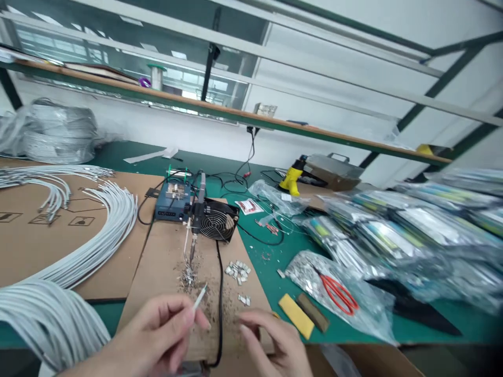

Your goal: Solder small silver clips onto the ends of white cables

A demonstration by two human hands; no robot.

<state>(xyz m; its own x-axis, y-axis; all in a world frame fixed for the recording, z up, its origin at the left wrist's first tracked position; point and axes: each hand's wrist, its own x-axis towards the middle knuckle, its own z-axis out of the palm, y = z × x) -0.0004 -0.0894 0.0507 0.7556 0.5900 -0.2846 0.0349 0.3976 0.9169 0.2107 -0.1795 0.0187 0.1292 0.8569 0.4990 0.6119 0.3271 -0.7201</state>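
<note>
My left hand (167,330) pinches a white cable (200,296) close to its tip, and the thin end points up and away from me. To the right, my right hand (281,340) hovers over the cardboard with fingers bent and thumb apart; I see nothing in it. Beyond the hands stands a soldering iron (199,201) in an upright holder, its tip down over a heap of solder scraps (189,275). Small metal connectors (238,271) lie in a loose pile on the cardboard (157,283), with a few more (244,300) nearer my right hand.
Bundled white cables (113,225) fill the left side. A blue soldering station (173,201) and black fan (216,220) stand behind the iron. Red-handled scissors (340,294) lie on a plastic bag, beside yellow sponges (296,315). A black cord (220,309) crosses the cardboard; bagged parts (393,230) crowd the right.
</note>
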